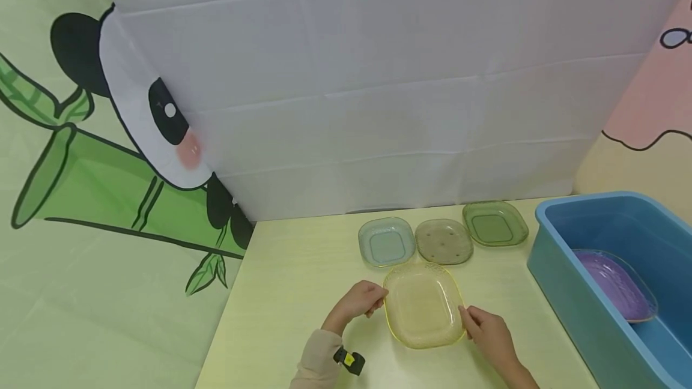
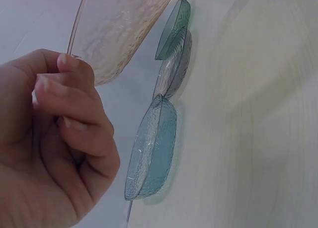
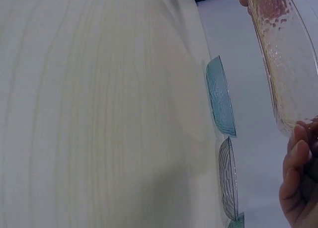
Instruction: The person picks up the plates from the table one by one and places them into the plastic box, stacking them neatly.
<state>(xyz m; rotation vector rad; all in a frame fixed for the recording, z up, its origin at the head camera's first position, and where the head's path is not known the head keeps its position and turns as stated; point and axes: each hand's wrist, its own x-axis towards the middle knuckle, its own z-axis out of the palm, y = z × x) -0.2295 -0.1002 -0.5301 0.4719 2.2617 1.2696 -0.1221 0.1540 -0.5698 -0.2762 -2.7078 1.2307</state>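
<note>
A clear yellow square plate with rounded corners is held up off the table between both hands. My left hand pinches its left rim between thumb and curled fingers, also seen close up in the left wrist view. On the opposite rim, my right hand grips the lower right side. Behind the yellow plate lie three more glass plates in a row: a pale blue one, a greyish one and a green one at the right end.
To the right stands a deep blue plastic bin with a purple plate inside. The light wooden table meets a pale cloth backdrop behind the plates. A printed panda covers the cloth on the left.
</note>
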